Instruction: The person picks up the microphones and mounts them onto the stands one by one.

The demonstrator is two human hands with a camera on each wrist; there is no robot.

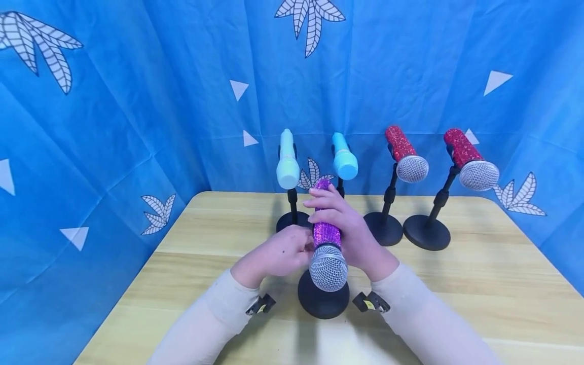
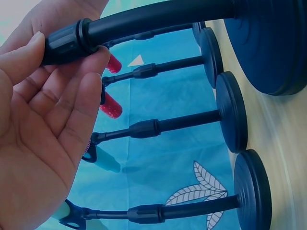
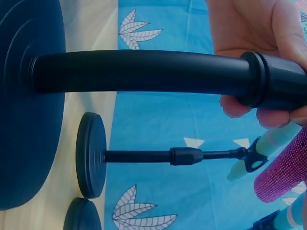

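In the head view, a purple glittery microphone (image 1: 327, 234) with a silver mesh head tilts toward me on a black stand (image 1: 323, 303). My right hand (image 1: 353, 230) holds its body, fingers laid across the top; the thumb is hidden. On the left, my left hand (image 1: 286, 251) sits just under the microphone. The left wrist view shows the thumb and fingers of the left hand (image 2: 53, 115) pinching the ribbed collar (image 2: 67, 42) of the stand's pole. This grip also appears in the right wrist view, around the collar (image 3: 280, 81), with the purple microphone (image 3: 280, 167) below it.
Behind stand a pale green microphone (image 1: 288, 162), a light blue microphone (image 1: 344, 161) and two red glittery microphones (image 1: 401, 144) (image 1: 463, 149), all on black stands. The wooden table (image 1: 493, 284) meets a blue patterned curtain (image 1: 191, 76) at the back and left.
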